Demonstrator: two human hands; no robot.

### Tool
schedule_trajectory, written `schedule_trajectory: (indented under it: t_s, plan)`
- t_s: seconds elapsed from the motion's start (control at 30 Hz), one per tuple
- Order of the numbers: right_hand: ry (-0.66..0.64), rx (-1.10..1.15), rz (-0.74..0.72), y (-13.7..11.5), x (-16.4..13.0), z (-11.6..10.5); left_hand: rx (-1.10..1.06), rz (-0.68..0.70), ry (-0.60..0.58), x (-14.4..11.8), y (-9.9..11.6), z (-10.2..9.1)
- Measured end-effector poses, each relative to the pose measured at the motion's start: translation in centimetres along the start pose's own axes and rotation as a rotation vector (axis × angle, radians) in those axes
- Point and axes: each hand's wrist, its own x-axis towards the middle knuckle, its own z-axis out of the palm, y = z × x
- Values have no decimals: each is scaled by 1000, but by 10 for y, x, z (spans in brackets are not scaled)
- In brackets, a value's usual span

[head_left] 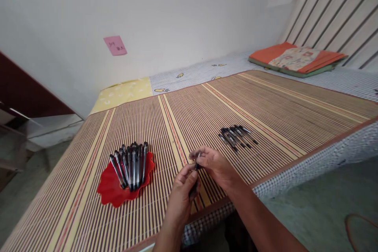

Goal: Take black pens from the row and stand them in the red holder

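Note:
Near the mat's front edge, my left hand (pixel 181 193) is closed around a dark pen (pixel 197 165), most of which the fingers hide. My right hand (pixel 214 163) pinches the upper end of this pen, where a small pale tip shows between thumb and finger. To the left, a red wavy-edged plate (pixel 108 189) carries a bundle of capped black pens (pixel 132 165) with clear barrels. Several more black pens (pixel 238 137) lie side by side on the mat, beyond my right hand.
A striped bamboo mat (pixel 189 122) covers the bed, over a checked sheet (pixel 295 181). Folded orange and green cloth (pixel 295 59) lies at the back right, near a slatted headboard (pixel 333 15). A pink note (pixel 115 45) is on the white wall.

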Motion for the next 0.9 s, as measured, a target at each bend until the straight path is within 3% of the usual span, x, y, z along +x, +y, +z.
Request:
schedule_trajectory:
  t_s: [0.2,0.43,0.9]
  plan:
    - [8,-5,36,-3,-2,1,-76,-1,62,2,-2,-2]
    - [57,-46,-10,-5,0,1,39,-2,33,3,-3,-2]
    - [12,-11,1,0,1,-7,-15,-1,16,2,-2,-2]
